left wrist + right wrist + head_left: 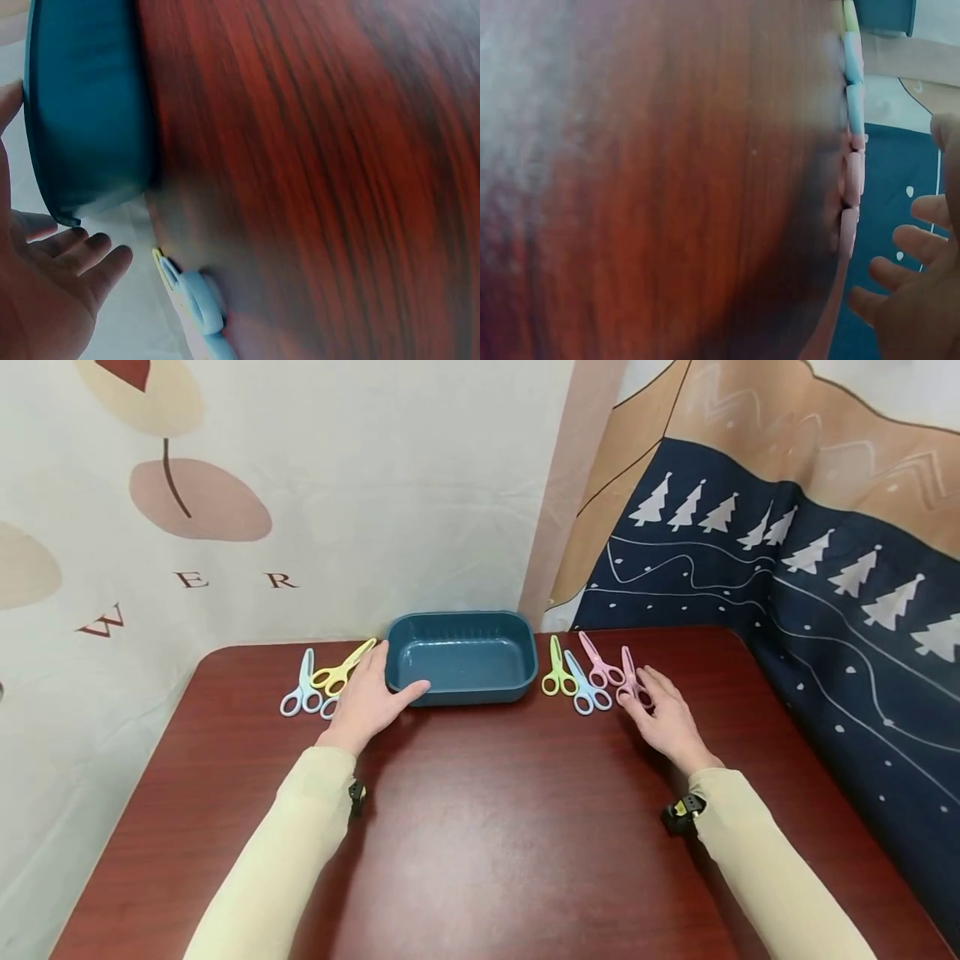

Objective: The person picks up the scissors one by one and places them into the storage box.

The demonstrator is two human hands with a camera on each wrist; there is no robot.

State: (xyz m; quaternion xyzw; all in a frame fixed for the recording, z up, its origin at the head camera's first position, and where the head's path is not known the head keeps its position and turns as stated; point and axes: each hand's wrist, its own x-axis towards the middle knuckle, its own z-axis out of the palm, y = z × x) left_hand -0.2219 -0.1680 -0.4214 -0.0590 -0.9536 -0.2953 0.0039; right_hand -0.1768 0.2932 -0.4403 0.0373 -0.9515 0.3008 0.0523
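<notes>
A dark teal plastic tray (472, 697) stands at the back of the table. My left hand (364, 703) is at its left end, thumb stretched over the front corner and fingers beside the left wall; the left wrist view shows the fingers loosely extended by the tray's rim. Left of that hand lie light blue scissors (305, 687) and yellow scissors (330, 677), plus a blue handle (327, 708) partly covered by the hand. My right hand (670, 724), fingers relaxed and spread, hovers at the purple-pink scissors (627, 664), hiding part of them; whether it touches them I cannot tell.
Green scissors (555, 668), light blue scissors (582, 687) and pink scissors (597, 660) lie right of the tray. Behind the dark red wooden table (480, 810) hangs a pale printed cloth (375, 502); a navy cloth with white trees (750, 577) hangs at right.
</notes>
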